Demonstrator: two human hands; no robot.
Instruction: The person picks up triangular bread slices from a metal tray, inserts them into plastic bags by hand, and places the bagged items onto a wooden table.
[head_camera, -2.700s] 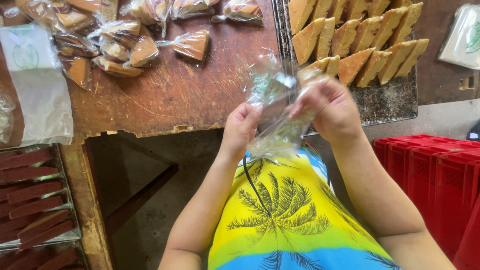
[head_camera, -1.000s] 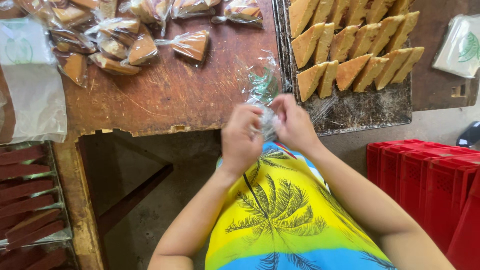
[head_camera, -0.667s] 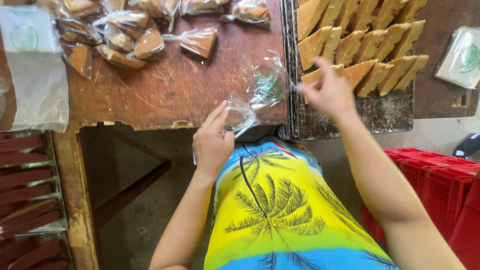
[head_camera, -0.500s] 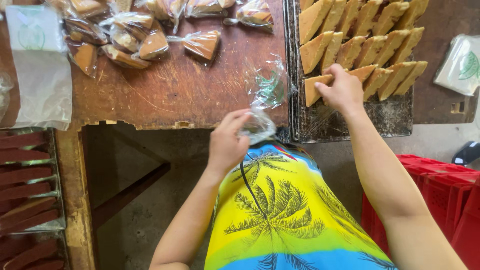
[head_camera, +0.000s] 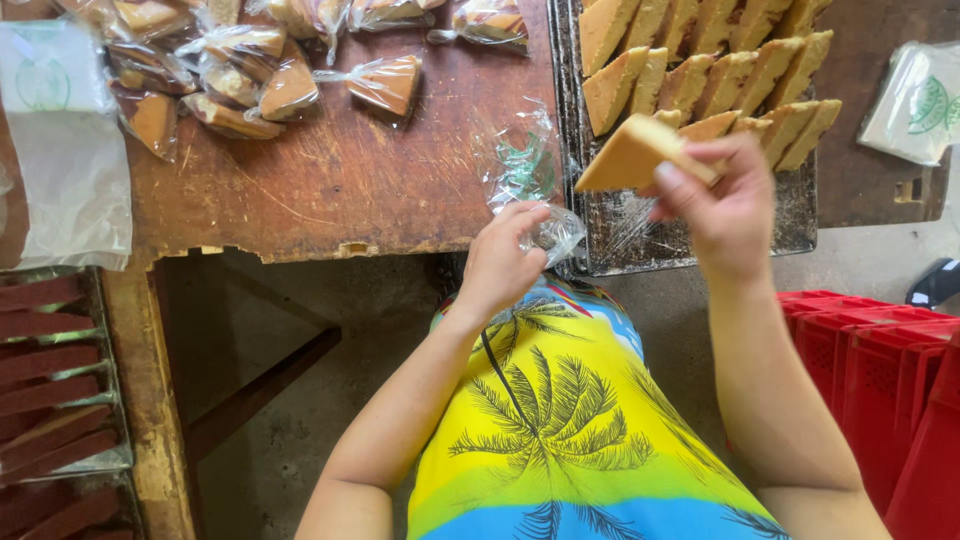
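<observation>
While the left hand (head_camera: 497, 262) pinches a clear plastic bag (head_camera: 535, 190) at centre frame, the right hand (head_camera: 722, 200) grips a cake wedge (head_camera: 632, 155). It is tan and triangular, lifted above the tray (head_camera: 690, 232).

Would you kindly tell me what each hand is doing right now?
Left hand: closed, pinching a clear crinkled plastic bag.
Right hand: closed, holding a tan wedge-shaped cake slice above the dark metal baking tray.

The person wears a sleeveless top (head_camera: 560, 440) in bright yellow, printed with dark palm trees. A blue band crosses its lower part. Both arms are bare.
</observation>
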